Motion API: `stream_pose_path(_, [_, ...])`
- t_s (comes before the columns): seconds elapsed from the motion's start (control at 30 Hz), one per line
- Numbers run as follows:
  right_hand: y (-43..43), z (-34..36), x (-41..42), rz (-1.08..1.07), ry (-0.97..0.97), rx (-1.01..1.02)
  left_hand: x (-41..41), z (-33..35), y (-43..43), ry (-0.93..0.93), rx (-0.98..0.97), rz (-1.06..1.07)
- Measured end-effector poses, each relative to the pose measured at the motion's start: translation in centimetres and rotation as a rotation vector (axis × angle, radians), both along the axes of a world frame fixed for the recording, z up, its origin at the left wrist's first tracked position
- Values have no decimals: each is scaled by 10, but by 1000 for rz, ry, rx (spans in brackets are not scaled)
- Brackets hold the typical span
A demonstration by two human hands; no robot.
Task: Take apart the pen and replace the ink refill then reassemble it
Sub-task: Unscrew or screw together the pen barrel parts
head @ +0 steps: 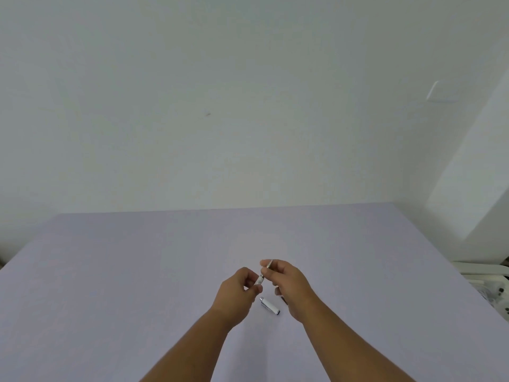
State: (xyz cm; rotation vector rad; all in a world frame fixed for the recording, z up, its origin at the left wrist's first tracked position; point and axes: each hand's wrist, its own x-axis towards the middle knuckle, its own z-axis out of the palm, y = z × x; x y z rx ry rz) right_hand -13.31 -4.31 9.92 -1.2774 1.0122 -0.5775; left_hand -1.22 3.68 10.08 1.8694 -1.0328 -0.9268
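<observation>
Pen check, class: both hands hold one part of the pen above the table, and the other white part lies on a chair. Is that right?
Not quite. In the head view the other white part lies on the table, between the wrists, not on a chair. The left hand and right hand do hold one part of the pen.

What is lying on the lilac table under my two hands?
A short white pen section with silver trim lies on the lilac table, below the gap between the left hand and right hand. Something small and dark peeks out beneath the right hand, mostly covered.
</observation>
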Motion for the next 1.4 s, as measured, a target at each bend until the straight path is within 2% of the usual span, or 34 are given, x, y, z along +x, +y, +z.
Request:
stream_pose_path(0.17, [0, -2, 2, -66, 114, 22, -1, -1, -1, -43, 26, -31])
stream_pose_path(0.3, [-2, -2, -1, -6, -42, 95, 2, 1, -2, -54, 23, -23])
stream_pose_path(0.43, [-2, -2, 1, -50, 90, 86, 1, 0, -3, -67, 27, -43])
stream_pose_path(0.57, [-5, -3, 0, -32, -57, 130, 0, 0, -4, -64, 21, -27])
stream_pose_path(0.63, [-4, -3, 1, -39, -40, 112, 0, 0, -5, -75, 19, -32])
stream_pose_path(0.73, [-6, -4, 3, -64, 84, 96, -2, 1, -6, -79, 25, -47])
stream_pose_path(0.9, [-8, -3, -1, -18, -34, 78, -1, 1, -7, -89, 25, -33])
stream_pose_path(1.03, [-10, -1, 0, -39, 125, 36, -4, 1, -9, -100, 27, -48])
stream_pose_path(1.17, [-12, -3, -5, 1, -4, 34, -4, 3, -9, -87, 26, -27])
stream_pose_path(1.3, [-11, -5, -3, -36, 111, 22, -6, 2, -8, -94, 34, -37])
stream_pose_path(1.4, [-12, -6, -4, -12, 38, 31, -6, 2, -8, -83, 29, -29])
